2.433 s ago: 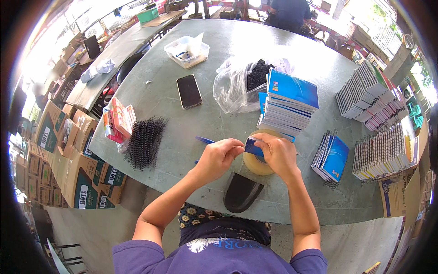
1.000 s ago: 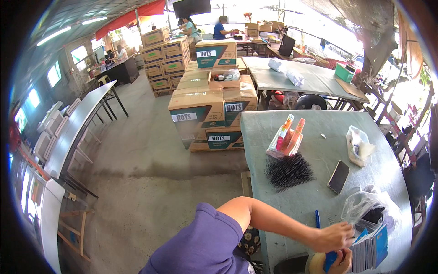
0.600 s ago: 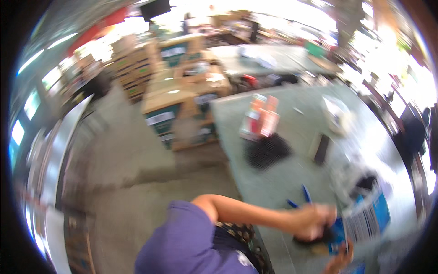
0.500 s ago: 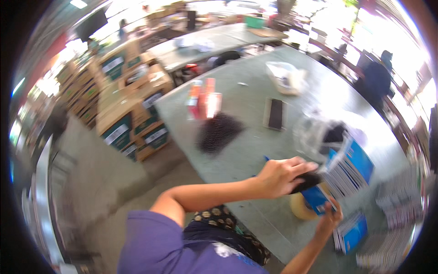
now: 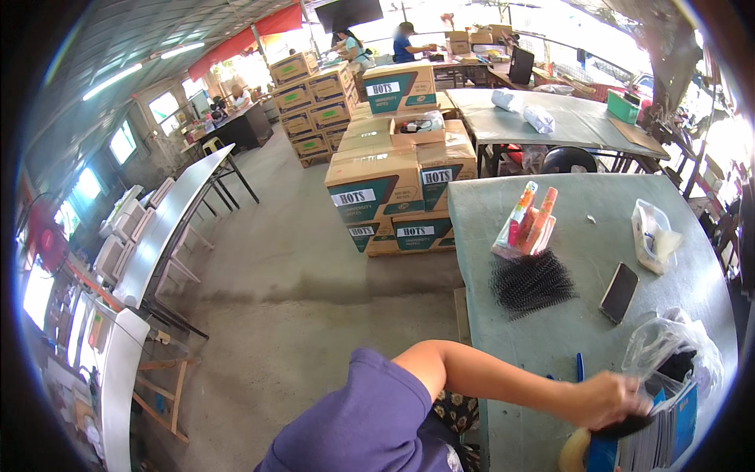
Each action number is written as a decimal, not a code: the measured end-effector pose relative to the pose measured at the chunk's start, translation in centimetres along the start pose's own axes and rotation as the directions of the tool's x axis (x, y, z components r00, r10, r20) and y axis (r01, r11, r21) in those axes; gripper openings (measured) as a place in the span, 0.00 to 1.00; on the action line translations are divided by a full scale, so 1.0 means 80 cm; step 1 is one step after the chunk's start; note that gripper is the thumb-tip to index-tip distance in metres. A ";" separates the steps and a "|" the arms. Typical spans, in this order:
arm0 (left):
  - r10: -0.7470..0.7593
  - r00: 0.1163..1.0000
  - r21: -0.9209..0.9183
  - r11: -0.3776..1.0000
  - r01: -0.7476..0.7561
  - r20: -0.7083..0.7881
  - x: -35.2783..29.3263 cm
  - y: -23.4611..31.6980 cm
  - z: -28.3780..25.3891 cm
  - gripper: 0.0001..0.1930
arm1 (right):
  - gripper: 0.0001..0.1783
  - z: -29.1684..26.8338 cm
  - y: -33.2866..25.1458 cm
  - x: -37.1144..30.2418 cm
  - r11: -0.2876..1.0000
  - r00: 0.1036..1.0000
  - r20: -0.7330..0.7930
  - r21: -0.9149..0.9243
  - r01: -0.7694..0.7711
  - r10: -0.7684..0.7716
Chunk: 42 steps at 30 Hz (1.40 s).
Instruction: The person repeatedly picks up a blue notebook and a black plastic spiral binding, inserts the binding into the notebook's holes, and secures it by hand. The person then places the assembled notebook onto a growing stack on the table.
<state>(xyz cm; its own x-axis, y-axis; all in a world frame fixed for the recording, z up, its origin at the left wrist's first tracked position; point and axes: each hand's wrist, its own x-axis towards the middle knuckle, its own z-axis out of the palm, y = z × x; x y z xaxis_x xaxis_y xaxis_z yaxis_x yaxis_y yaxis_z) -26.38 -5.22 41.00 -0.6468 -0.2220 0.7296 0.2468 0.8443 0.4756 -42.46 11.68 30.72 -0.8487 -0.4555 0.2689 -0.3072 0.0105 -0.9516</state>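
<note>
At the lower right of the frame, the left hand (image 5: 607,400) (blurred) seems curled tightly over a dark block (image 5: 627,427) beside a fanned stack of glossy blue notebooks (image 5: 667,434); the step looks like pressing or rubbing a cover, probably calling next for even pressure. The right hand's state can't be told, being out of sight. Outward: round, yellowish tape roll (image 5: 573,452), crinkled clear bag (image 5: 657,337), springy black coils (image 5: 532,285)

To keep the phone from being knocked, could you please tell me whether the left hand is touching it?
Apart: the head view shows grey-green tabletop between the left hand and the phone.
</note>
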 end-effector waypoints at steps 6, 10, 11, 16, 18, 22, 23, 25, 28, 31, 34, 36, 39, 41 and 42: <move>0.045 0.997 -0.096 0.995 -0.039 0.060 0.006 0.004 0.009 0.19 | 0.17 -0.023 0.018 0.004 1.000 0.998 -0.059 0.029 -0.005 0.007; 0.113 0.933 -0.035 0.994 -0.107 0.341 0.001 0.003 0.026 0.22 | 0.18 -0.086 0.085 -0.007 0.985 0.985 -0.166 0.170 -0.019 0.048; 0.159 0.948 -0.091 0.986 -0.139 0.276 0.007 -0.003 0.019 0.23 | 0.18 -0.106 0.097 -0.011 0.990 0.985 -0.170 0.138 -0.001 0.025; -0.182 0.948 -0.074 0.975 0.207 0.262 0.016 0.005 -0.009 0.26 | 0.13 -0.015 -0.078 -0.041 0.990 0.989 -0.129 -0.129 0.061 -0.077; -0.144 0.921 -0.046 0.984 0.172 0.362 0.001 0.011 0.000 0.26 | 0.09 -0.027 -0.070 -0.032 1.000 0.990 -0.140 0.022 0.001 0.002; -0.060 0.996 0.003 0.998 0.060 -0.059 0.034 0.014 -0.024 0.25 | 0.08 -0.019 -0.063 -0.045 0.988 0.986 -0.168 0.151 0.014 0.011; -0.075 0.991 -0.004 0.997 0.076 0.114 0.024 0.010 -0.015 0.24 | 0.07 -0.015 -0.061 -0.045 0.985 0.987 -0.158 0.166 0.033 -0.007; -0.098 0.894 0.000 0.994 0.109 0.437 -0.005 0.011 0.004 0.23 | 0.07 -0.012 -0.060 -0.048 0.977 0.992 -0.128 0.211 0.038 -0.011; -0.057 0.984 -0.076 0.995 0.071 0.168 0.013 0.020 0.000 0.24 | 0.07 -0.014 -0.061 -0.053 0.965 0.996 -0.087 0.260 0.018 0.005; -0.090 0.973 -0.043 0.994 0.101 0.214 0.019 0.024 -0.007 0.22 | 0.07 -0.012 -0.070 -0.057 0.967 0.998 -0.056 0.254 -0.018 0.033; -0.089 0.897 -0.025 0.994 0.111 0.433 -0.010 0.021 0.005 0.20 | 0.07 -0.014 -0.071 -0.052 0.963 0.996 -0.048 0.263 -0.065 0.081; -0.041 0.989 -0.048 0.998 0.048 0.144 0.021 0.027 -0.002 0.20 | 0.07 -0.009 -0.065 -0.056 0.957 0.999 -0.053 0.289 0.002 0.014; -0.023 0.972 -0.037 0.999 0.032 0.233 0.015 0.019 0.001 0.21 | 0.06 -0.004 -0.064 -0.055 0.965 0.997 -0.062 0.263 -0.017 0.035; -0.098 0.867 -0.003 0.994 0.114 0.489 0.000 0.023 0.003 0.22 | 0.07 -0.004 -0.066 -0.054 0.969 0.997 -0.076 0.246 0.012 0.007; -0.073 0.934 -0.073 0.992 0.105 0.349 0.004 0.020 0.002 0.23 | 0.08 -0.004 -0.067 -0.053 0.971 0.996 -0.084 0.237 0.027 -0.007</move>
<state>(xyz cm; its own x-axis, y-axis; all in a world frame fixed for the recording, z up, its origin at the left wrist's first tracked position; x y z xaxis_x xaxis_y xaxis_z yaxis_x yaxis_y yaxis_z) -26.35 -3.87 41.89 -0.8740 -0.0991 0.4758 0.2295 0.7788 0.5837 -37.37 13.85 34.72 -0.8797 -0.3791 0.2872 -0.2193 -0.2126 -0.9522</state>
